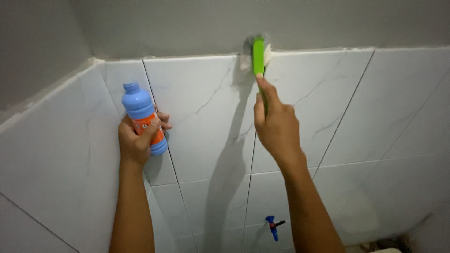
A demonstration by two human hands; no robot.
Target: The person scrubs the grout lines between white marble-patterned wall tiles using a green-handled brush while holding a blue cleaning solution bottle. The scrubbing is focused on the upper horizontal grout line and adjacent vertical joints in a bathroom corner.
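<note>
My left hand (137, 140) grips a light blue plastic bottle (138, 107) with an orange label and a closed blue cap, held upright near the corner of the tiled walls. My right hand (275, 126) holds a green-handled scrub brush (258, 58) with white bristles. The brush head presses against the top edge of the white marbled wall tiles (201, 107), where they meet the grey painted wall. A wet, foamy patch surrounds the brush head.
White marbled tiles cover two walls that meet in a corner at the left. Grey painted wall (234, 23) runs above them. A small blue tap (272, 226) sticks out of the tiles low down, between my arms.
</note>
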